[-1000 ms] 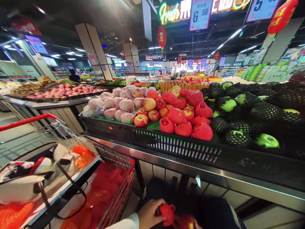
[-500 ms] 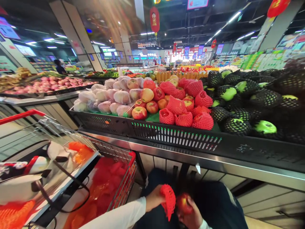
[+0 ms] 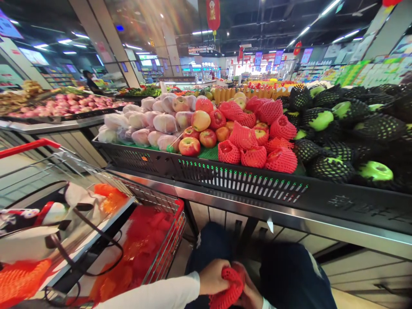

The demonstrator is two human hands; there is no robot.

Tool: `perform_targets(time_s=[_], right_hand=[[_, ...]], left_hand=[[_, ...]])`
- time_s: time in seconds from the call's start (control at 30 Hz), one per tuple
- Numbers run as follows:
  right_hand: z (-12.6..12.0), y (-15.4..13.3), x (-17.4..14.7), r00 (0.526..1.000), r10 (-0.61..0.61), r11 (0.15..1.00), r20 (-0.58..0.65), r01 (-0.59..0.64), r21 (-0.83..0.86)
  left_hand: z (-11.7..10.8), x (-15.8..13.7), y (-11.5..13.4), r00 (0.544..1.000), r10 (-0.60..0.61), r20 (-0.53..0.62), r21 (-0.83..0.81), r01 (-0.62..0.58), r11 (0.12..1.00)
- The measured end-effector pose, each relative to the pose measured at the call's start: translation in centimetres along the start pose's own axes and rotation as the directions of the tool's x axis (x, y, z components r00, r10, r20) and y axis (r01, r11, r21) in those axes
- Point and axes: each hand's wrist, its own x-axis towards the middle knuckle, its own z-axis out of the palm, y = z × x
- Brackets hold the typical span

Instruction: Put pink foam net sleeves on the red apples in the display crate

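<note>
My left hand (image 3: pixel 213 277) is closed on a red foam net sleeve (image 3: pixel 232 288), pinching its upper edge between thumb and fingers. Close against it on the right is my right hand (image 3: pixel 250 289), with its fingers curled round an apple. The apple is mostly hidden behind the sleeve and fingers, so I cannot tell how far it sits inside the net. Both hands are low, between my knees. In front of them, the black crate (image 3: pixel 161 165) holds bare apples (image 3: pixel 189 146), apples in red foam nets (image 3: pixel 254 156) and bagged apples (image 3: pixel 165 123).
To the left stands a shopping cart (image 3: pixel 180 206) with a bag (image 3: pixel 85 195) and a heap of red foam nets (image 3: pixel 141 240). Green fruit in black nets (image 3: pixel 328 169) fills the right side. A steel ledge (image 3: pixel 225 204) runs below the crate. A person (image 3: pixel 92 82) is far back left.
My two hands have come together. The red sleeve, held apart from the apple before, now overlaps it and covers most of it. The view has shifted slightly.
</note>
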Motion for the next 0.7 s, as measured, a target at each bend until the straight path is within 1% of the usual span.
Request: perform_targets(time_s=[0.07,0.13,0.17,0.23,0.3,0.33,0.4,0.47,0.53,0.57,0.63,0.7], right_hand=[[-0.5,0.3,-0.1,0.999,0.003,0.999,0.040,-0.001,-0.048],[-0.6,0.9,0.1,0.997,0.009,0.997,0.075,-0.003,-0.073],[-0.6,1.3,0.4,0.995,-0.013,0.997,0.103,0.021,-0.080],[-0.3,2.0,1.2,0.974,-0.114,0.987,0.194,0.134,-0.090],[0.1,2.5,1.8,0.938,-0.218,0.961,0.271,0.255,-0.108],[0.3,2.4,2.0,0.934,-0.230,0.954,0.272,0.271,-0.125],[0.5,1.9,1.9,0.954,-0.183,0.970,0.239,0.214,-0.112],[0.8,0.9,1.4,0.972,-0.140,0.989,0.189,0.145,-0.015],[1.1,-0.3,0.7,0.983,-0.124,0.989,0.139,0.111,0.097],[1.2,-0.9,0.5,0.987,-0.112,0.986,0.115,0.097,0.133],[1.3,-1.9,0.0,0.995,-0.065,0.982,0.080,0.049,0.182],[1.2,-2.5,-0.3,0.997,0.006,0.978,0.077,-0.022,0.209]], left_hand=[[0.0,-0.1,0.3,0.996,0.027,-0.079,0.027,-0.025,0.999],[0.3,-0.3,0.4,0.986,0.088,-0.144,0.062,-0.080,0.995],[0.5,-0.4,0.4,0.981,0.126,-0.147,0.074,-0.116,0.990],[0.8,-0.4,0.2,0.975,0.200,-0.098,0.100,-0.190,0.977],[1.0,-0.3,0.1,0.970,0.238,-0.048,0.112,-0.231,0.966],[0.9,-0.2,0.0,0.969,0.244,-0.044,0.101,-0.238,0.966],[0.7,0.1,-0.1,0.975,0.212,-0.062,-0.001,-0.213,0.977],[0.4,0.6,-0.2,0.989,0.132,-0.059,-0.189,-0.141,0.972],[0.2,1.3,-0.6,0.999,0.027,-0.033,-0.362,-0.037,0.932],[0.2,1.6,-0.9,0.999,-0.022,-0.025,-0.413,0.010,0.911],[0.4,2.1,-1.6,0.995,-0.097,-0.033,-0.446,0.073,0.892],[0.9,2.3,-2.3,0.990,-0.140,-0.024,-0.452,0.114,0.885]])
